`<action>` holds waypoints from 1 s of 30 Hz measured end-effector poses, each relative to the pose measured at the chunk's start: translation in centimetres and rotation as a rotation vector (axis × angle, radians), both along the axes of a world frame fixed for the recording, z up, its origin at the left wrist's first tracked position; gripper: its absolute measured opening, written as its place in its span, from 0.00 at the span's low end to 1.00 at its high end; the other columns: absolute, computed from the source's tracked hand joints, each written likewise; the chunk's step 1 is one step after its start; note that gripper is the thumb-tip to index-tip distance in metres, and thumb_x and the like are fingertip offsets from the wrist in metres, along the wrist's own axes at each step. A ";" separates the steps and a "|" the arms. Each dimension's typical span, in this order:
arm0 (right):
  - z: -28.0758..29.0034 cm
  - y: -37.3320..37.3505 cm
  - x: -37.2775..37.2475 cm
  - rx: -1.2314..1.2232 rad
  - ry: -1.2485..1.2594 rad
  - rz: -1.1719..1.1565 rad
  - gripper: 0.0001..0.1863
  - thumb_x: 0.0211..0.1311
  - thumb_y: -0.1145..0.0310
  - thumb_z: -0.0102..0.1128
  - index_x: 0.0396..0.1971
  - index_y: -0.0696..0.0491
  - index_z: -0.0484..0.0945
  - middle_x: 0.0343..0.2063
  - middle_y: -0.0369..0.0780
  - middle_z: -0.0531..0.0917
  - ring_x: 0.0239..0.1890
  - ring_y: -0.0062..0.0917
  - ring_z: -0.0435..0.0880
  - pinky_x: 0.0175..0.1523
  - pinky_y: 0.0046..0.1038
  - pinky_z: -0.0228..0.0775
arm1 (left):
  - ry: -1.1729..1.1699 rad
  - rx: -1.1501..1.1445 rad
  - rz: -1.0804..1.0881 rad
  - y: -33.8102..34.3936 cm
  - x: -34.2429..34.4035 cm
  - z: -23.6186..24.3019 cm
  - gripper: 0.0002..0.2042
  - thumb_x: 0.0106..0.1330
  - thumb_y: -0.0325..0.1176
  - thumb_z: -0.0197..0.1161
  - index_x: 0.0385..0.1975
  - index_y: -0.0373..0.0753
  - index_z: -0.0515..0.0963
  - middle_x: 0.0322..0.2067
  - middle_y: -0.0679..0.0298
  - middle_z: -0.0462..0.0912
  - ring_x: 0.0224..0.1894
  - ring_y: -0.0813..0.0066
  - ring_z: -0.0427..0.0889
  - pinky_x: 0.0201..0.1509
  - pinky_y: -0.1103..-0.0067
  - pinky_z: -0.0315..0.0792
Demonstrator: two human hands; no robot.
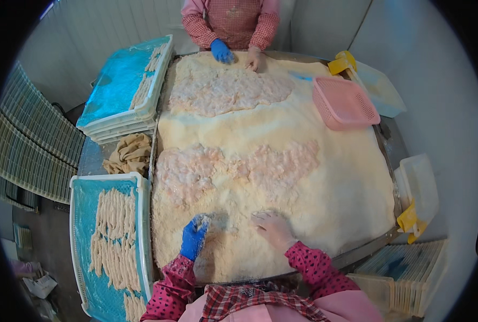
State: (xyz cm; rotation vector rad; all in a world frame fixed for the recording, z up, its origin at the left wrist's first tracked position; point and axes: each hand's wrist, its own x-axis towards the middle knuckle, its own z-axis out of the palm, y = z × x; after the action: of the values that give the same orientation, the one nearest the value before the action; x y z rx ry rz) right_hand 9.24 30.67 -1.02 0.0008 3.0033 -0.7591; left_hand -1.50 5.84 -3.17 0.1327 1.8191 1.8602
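Observation:
My left hand [195, 235], in a powdered blue glove, is low over the white flour bed [346, 193], its fingers curled; what they hold, if anything, is hidden. My right hand [271, 228], in a pale translucent glove, lies on the flour with loosely extended fingers. Beyond both hands are two patches of pale pink, flour-dusted raw meat pieces [188, 166], and another patch [228, 94] lies farther back. To my left, a white tray with a blue lining [73, 225] holds several rows of pale coated strips [113, 236].
A co-worker [231, 24] works at the far edge. Stacked trays [110, 86] and a crumpled cloth [129, 153] are left; wire racks [35, 139] stand beyond. Right are a pink basket [346, 110], plastic bins [384, 91] with a yellow scoop [341, 61], and upright trays [411, 273].

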 end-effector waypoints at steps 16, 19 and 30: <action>-2.5 -1.9 0.0 -0.332 -0.023 -0.154 0.13 0.57 0.67 0.57 0.42 0.53 0.78 0.35 0.42 0.82 0.36 0.26 0.81 0.42 0.26 0.70 | -0.041 0.050 0.198 -0.9 0.7 -0.9 0.10 0.59 0.31 0.61 0.38 0.37 0.75 0.40 0.61 0.79 0.46 0.66 0.76 0.49 0.71 0.69; -1.5 -2.4 -0.2 -0.535 -0.094 -0.293 0.14 0.58 0.67 0.56 0.43 0.54 0.78 0.35 0.41 0.82 0.38 0.24 0.81 0.44 0.25 0.70 | -0.296 0.503 0.219 -0.2 0.9 -1.7 0.14 0.68 0.37 0.49 0.46 0.35 0.72 0.44 0.61 0.78 0.44 0.74 0.77 0.45 0.76 0.71; 2.8 -7.3 -1.7 -0.340 0.431 0.050 0.13 0.51 0.69 0.63 0.39 0.53 0.80 0.38 0.39 0.82 0.38 0.25 0.80 0.44 0.22 0.70 | -0.634 0.995 0.261 3.3 3.4 1.7 0.24 0.70 0.47 0.41 0.60 0.39 0.60 0.57 0.55 0.67 0.56 0.59 0.69 0.59 0.67 0.65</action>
State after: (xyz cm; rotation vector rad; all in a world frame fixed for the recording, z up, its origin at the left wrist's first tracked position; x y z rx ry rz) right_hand 7.55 23.36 1.79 -0.2837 3.1898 -1.4173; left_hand 1.90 9.11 -1.48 -0.3253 0.4204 2.4515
